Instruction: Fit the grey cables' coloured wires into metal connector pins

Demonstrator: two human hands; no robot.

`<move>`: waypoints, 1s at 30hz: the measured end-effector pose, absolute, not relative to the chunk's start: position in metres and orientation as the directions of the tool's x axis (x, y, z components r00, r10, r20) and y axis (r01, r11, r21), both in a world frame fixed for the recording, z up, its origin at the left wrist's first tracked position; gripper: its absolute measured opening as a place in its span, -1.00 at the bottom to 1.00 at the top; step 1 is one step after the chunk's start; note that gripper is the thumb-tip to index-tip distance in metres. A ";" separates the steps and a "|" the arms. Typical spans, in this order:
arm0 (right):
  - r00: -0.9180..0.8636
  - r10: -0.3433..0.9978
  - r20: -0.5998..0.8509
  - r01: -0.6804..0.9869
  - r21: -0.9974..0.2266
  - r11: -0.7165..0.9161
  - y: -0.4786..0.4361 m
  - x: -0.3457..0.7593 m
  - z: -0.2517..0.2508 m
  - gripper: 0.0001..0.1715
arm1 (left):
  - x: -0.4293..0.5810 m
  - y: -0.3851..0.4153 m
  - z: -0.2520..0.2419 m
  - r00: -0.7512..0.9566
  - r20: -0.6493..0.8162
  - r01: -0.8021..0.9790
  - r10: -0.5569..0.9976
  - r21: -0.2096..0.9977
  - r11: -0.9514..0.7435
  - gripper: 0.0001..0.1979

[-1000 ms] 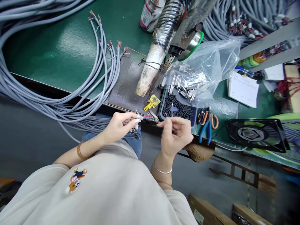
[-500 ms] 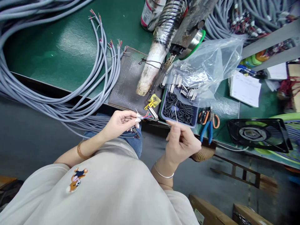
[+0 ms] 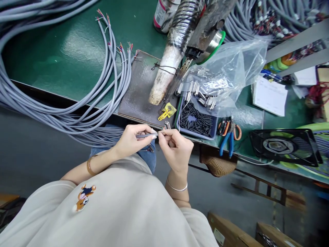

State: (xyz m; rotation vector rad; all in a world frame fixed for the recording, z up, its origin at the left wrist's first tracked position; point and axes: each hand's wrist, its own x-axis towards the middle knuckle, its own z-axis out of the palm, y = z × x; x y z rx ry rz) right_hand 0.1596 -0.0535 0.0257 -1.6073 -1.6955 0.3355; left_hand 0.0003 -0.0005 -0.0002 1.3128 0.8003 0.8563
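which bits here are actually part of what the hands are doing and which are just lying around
In hand: grey cable, in the grip of the left hand, right hand pinching its tip; tray of black sleeves close by.
Lying about: blue-handled cutters, black fan, paper sheet, bottle, plastic bag, yellow clip.

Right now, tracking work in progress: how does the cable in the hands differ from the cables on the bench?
The held cable is pinched between left hand and right hand, off the bench; the bench cables lie curved, untouched. Its tip is hidden; theirs show coloured wires. Both are grey.
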 end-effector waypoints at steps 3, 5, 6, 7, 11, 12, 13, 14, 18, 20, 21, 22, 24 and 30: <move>0.204 0.931 0.302 0.626 -0.771 0.113 -0.059 0.164 0.030 -0.86 | -0.002 0.001 0.003 0.558 -0.123 -0.219 0.821 0.932 0.289 -0.82; 0.332 0.880 0.339 0.615 -0.785 0.071 -0.060 0.173 0.033 -0.83 | -0.004 0.004 0.003 0.566 -0.170 -0.265 0.806 0.889 0.374 -0.76; 0.401 0.839 0.368 0.636 -0.771 0.034 -0.060 0.181 0.035 -0.81 | -0.006 0.005 0.002 0.560 -0.191 -0.283 0.806 0.870 0.403 -0.73; 0.456 0.797 0.395 0.672 -0.741 -0.018 -0.059 0.189 0.036 -0.78 | -0.007 0.007 0.000 0.553 -0.210 -0.301 0.806 0.852 0.428 -0.70; 0.421 0.846 0.328 0.855 -0.456 -0.248 -0.047 0.234 0.035 -0.70 | -0.011 0.012 -0.006 0.541 -0.249 -0.348 0.803 0.803 0.483 -0.68; 0.413 0.864 0.287 0.874 -0.393 -0.287 -0.043 0.245 0.034 -0.70 | -0.011 0.012 -0.006 0.542 -0.252 -0.352 0.802 0.798 0.489 -0.68; 0.416 0.876 0.243 0.885 -0.332 -0.328 -0.040 0.254 0.033 -0.70 | -0.011 0.012 -0.007 0.544 -0.253 -0.355 0.800 0.794 0.493 -0.68; 0.422 0.886 0.194 0.890 -0.274 -0.364 -0.036 0.262 0.032 -0.70 | -0.012 0.012 -0.007 0.548 -0.254 -0.358 0.797 0.790 0.498 -0.68; 0.432 0.900 0.053 0.892 -0.172 -0.418 -0.027 0.275 0.030 -0.80 | -0.012 0.012 -0.006 0.585 -0.240 -0.382 0.775 0.762 0.523 -0.71; 0.427 0.904 0.031 0.892 -0.176 -0.416 -0.024 0.275 0.030 -0.84 | -0.013 0.013 -0.007 0.604 -0.222 -0.398 0.766 0.748 0.531 -0.74; 0.426 0.904 0.028 0.892 -0.181 -0.415 -0.023 0.275 0.030 -0.84 | -0.013 0.013 -0.007 0.610 -0.214 -0.406 0.763 0.743 0.533 -0.75; 0.425 0.905 0.029 0.892 -0.186 -0.413 -0.022 0.275 0.030 -0.85 | -0.013 0.014 -0.007 0.615 -0.206 -0.413 0.761 0.738 0.534 -0.76; 0.413 0.910 0.041 0.895 -0.205 -0.397 -0.021 0.275 0.029 -0.85 | -0.014 0.015 -0.008 0.625 -0.196 -0.421 0.756 0.730 0.537 -0.78; 0.458 0.868 0.192 0.864 -0.326 -0.384 -0.024 0.273 0.028 -0.81 | -0.012 0.016 -0.008 0.627 -0.178 -0.432 0.758 0.730 0.529 -0.81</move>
